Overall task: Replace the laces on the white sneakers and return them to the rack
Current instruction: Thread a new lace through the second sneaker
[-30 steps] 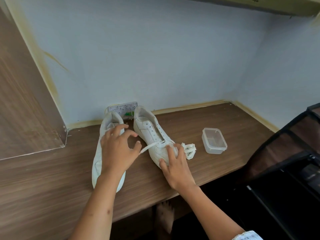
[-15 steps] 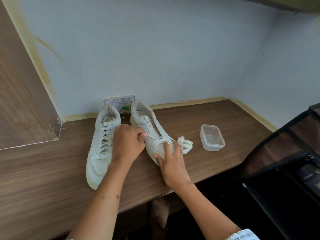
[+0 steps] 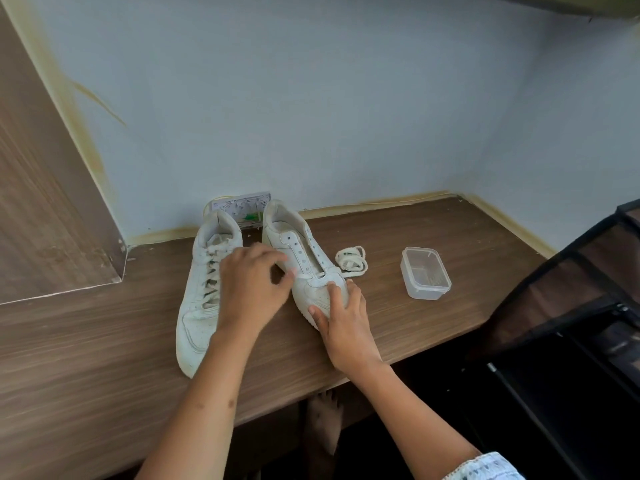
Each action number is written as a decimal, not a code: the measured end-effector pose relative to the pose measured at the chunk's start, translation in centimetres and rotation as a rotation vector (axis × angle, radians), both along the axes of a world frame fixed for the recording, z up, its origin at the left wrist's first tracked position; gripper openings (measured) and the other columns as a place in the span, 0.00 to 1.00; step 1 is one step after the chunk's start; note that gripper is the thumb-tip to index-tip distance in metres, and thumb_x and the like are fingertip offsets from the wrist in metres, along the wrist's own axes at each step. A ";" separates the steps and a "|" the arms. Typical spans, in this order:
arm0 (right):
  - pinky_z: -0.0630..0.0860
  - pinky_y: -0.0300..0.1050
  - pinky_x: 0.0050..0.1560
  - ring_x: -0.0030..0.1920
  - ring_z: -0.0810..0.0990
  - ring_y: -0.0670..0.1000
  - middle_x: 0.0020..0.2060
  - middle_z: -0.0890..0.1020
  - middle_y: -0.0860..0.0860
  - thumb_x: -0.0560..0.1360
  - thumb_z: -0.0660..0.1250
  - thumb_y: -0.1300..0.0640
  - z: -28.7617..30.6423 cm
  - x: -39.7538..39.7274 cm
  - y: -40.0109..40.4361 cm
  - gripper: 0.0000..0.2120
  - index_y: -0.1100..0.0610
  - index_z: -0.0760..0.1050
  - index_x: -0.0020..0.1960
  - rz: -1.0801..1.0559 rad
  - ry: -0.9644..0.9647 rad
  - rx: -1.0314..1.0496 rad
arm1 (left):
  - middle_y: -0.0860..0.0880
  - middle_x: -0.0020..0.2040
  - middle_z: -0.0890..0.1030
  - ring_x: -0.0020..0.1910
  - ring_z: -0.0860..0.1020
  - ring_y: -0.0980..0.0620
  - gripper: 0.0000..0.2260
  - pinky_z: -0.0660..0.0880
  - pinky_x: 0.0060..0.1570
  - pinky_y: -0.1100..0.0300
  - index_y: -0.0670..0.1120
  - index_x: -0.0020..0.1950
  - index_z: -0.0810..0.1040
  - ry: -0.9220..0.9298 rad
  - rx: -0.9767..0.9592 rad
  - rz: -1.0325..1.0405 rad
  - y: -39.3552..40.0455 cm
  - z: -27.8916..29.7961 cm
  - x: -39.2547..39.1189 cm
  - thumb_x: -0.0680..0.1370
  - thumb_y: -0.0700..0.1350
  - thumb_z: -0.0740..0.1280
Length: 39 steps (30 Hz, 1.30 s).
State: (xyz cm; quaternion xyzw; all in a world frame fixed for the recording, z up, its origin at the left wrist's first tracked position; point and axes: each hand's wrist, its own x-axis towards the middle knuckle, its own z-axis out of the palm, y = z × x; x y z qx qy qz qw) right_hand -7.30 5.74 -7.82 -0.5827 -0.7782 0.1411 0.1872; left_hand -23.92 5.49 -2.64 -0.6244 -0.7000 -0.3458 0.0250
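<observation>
Two white sneakers stand side by side on the wooden table (image 3: 433, 327), heels to the wall. The left sneaker (image 3: 199, 306) is laced. The right sneaker (image 3: 294, 242) has open eyelets, with one white lace (image 3: 313, 277) crossing the lowest pair. My left hand (image 3: 252, 285) hovers between the shoes, thumb and finger pinching the lace's end at the right sneaker's inner side. My right hand (image 3: 343, 313) grips the toe of the right sneaker. A coiled white lace (image 3: 351, 259) lies on the table just right of that shoe.
A small clear plastic container (image 3: 424, 273) sits to the right of the coiled lace. A dark shoe rack (image 3: 571, 306) stands at the right, beyond the table's edge. A wall socket (image 3: 247, 209) is behind the heels. A wooden panel (image 3: 45, 202) rises at the left.
My left hand has moved from over the left sneaker to the right sneaker's eyelets, and the lace stretched leftwards has been drawn in. My right hand has stayed on the toe.
</observation>
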 end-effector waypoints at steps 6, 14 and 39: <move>0.67 0.56 0.69 0.69 0.64 0.61 0.69 0.61 0.63 0.80 0.51 0.41 -0.4 0.0 0.1 0.28 0.58 0.60 0.73 -0.006 -0.013 0.031 | 0.55 0.40 0.82 0.47 0.76 0.52 0.04 0.59 0.60 0.60 0.49 0.42 0.84 0.004 -0.045 -0.132 1.5 -1.5 2.3 0.75 0.48 0.71; 0.62 0.54 0.73 0.73 0.58 0.61 0.72 0.57 0.64 0.82 0.54 0.43 0.1 0.2 0.0 0.27 0.57 0.58 0.75 0.011 -0.021 -0.015 | 0.50 0.38 0.80 0.38 0.77 0.48 0.03 0.73 0.46 0.51 0.44 0.42 0.80 -0.191 0.279 0.111 -0.2 0.7 -2.1 0.75 0.40 0.70; 0.66 0.49 0.65 0.62 0.65 0.56 0.65 0.62 0.58 0.81 0.56 0.43 1.1 -0.5 -0.2 0.23 0.56 0.60 0.70 0.001 -0.108 0.008 | 0.53 0.38 0.79 0.39 0.76 0.53 0.04 0.73 0.38 0.57 0.46 0.41 0.79 -0.266 0.099 0.010 -0.6 -1.1 1.2 0.75 0.43 0.70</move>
